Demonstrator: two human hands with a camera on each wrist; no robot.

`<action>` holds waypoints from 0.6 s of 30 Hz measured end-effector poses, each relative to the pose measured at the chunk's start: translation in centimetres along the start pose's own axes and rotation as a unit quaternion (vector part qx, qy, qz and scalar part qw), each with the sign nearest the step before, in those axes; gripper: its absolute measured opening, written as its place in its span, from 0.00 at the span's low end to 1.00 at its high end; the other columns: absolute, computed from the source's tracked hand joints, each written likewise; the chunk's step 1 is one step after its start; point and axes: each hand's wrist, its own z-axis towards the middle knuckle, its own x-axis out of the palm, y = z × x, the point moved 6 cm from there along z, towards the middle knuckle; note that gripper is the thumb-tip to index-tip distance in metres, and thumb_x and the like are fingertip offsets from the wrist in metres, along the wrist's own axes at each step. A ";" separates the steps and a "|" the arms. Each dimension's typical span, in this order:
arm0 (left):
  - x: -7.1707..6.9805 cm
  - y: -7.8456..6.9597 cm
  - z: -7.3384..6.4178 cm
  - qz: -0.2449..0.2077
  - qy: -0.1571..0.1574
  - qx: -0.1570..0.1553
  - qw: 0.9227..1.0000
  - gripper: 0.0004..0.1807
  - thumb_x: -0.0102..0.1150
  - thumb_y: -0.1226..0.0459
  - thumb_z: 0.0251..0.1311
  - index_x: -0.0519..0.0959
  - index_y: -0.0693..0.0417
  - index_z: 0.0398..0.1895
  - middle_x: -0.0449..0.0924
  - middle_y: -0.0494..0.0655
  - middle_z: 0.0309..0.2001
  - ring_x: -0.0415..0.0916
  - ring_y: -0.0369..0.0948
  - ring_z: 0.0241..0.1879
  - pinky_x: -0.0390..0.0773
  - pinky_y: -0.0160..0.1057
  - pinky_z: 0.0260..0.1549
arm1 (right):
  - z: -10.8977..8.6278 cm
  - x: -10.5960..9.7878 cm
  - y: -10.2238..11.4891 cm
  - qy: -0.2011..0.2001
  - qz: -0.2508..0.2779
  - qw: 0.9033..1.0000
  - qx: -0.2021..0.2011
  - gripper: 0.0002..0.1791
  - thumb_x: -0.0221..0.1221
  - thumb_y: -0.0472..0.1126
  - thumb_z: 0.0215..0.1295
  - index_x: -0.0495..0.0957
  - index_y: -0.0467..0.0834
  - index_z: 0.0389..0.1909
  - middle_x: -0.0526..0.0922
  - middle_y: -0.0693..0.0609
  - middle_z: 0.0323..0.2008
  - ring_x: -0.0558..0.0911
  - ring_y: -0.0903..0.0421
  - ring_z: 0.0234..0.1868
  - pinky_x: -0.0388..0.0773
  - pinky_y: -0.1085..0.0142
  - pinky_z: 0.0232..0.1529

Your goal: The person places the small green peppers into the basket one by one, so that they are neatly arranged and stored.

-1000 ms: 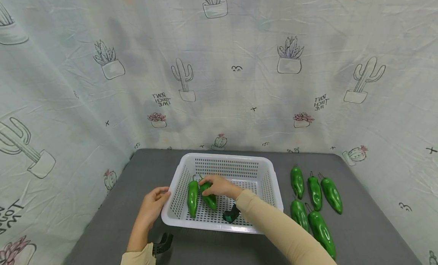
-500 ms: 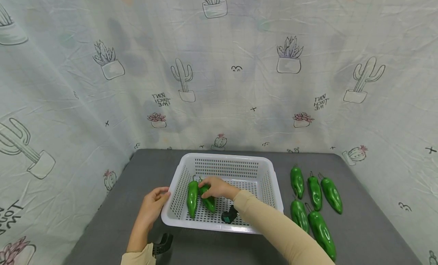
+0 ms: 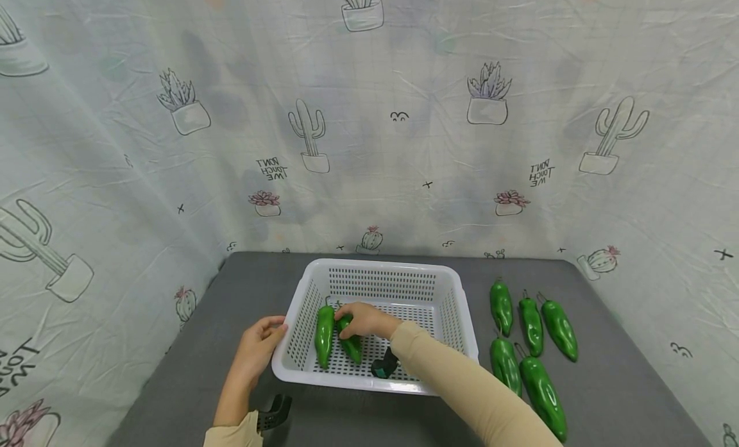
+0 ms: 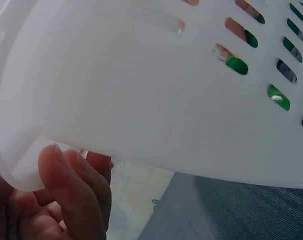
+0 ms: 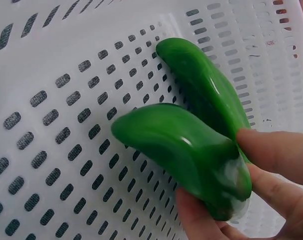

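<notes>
Glossy green pepper (image 5: 176, 145), slanting, inside white basket (image 3: 381, 263)

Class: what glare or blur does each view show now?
Head: small bright highlights on the loose peppers outside the basket; left wrist: a white glint on a pepper glimpsed through the basket; right wrist: pale glare near the held pepper's gripped end.

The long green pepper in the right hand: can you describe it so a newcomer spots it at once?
On the gray table sits a white slotted basket. In its left half, seen from the head camera, is the long green pepper, just right of another green pepper; it alone has the right hand pinching its stem end.
</notes>
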 end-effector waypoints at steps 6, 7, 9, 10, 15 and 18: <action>0.0 0.0 0.0 -0.001 0.001 0.000 1.000 0.18 0.51 0.65 0.68 0.71 0.67 0.57 0.79 0.66 0.47 0.81 0.48 0.40 0.78 0.41 0.34 | -0.1 0.0 0.1 0.007 0.017 1.000 0.001 0.24 0.67 0.35 0.55 0.78 0.45 0.54 0.73 0.45 0.58 0.78 0.52 0.44 0.79 0.57 0.40; 0.0 0.0 0.0 -0.001 0.000 0.000 1.000 0.18 0.51 0.65 0.68 0.71 0.67 0.57 0.79 0.66 0.47 0.81 0.48 0.40 0.78 0.41 0.34 | -0.1 0.0 0.1 0.007 0.019 1.000 0.001 0.24 0.66 0.35 0.55 0.78 0.46 0.54 0.73 0.45 0.59 0.78 0.52 0.45 0.79 0.57 0.40; 0.0 0.0 0.0 0.000 0.000 0.000 1.000 0.18 0.51 0.65 0.68 0.71 0.67 0.57 0.79 0.66 0.47 0.81 0.47 0.40 0.78 0.41 0.34 | -0.2 0.0 0.2 0.007 0.020 1.000 0.002 0.24 0.66 0.35 0.55 0.78 0.46 0.54 0.73 0.45 0.60 0.78 0.53 0.46 0.79 0.57 0.40; 0.0 0.0 0.0 0.000 0.000 0.000 1.000 0.18 0.51 0.65 0.68 0.71 0.67 0.57 0.79 0.66 0.47 0.81 0.47 0.40 0.78 0.40 0.34 | -0.2 0.0 0.2 0.008 0.022 1.000 0.002 0.24 0.66 0.35 0.55 0.78 0.46 0.54 0.72 0.45 0.60 0.78 0.53 0.46 0.79 0.57 0.40; 0.0 0.0 0.0 -0.001 0.001 -0.001 1.000 0.18 0.51 0.65 0.68 0.71 0.67 0.57 0.79 0.66 0.47 0.81 0.48 0.40 0.78 0.40 0.34 | -0.3 -0.1 0.3 0.008 0.030 1.000 -0.001 0.24 0.66 0.35 0.55 0.78 0.46 0.55 0.70 0.44 0.62 0.78 0.51 0.47 0.80 0.56 0.39; 0.0 0.0 0.0 -0.002 0.002 -0.001 1.000 0.18 0.51 0.65 0.68 0.71 0.67 0.57 0.79 0.66 0.47 0.80 0.48 0.40 0.78 0.40 0.34 | -0.2 0.0 0.3 0.007 0.032 0.999 -0.002 0.24 0.66 0.35 0.55 0.77 0.45 0.55 0.70 0.44 0.63 0.79 0.51 0.46 0.80 0.56 0.39</action>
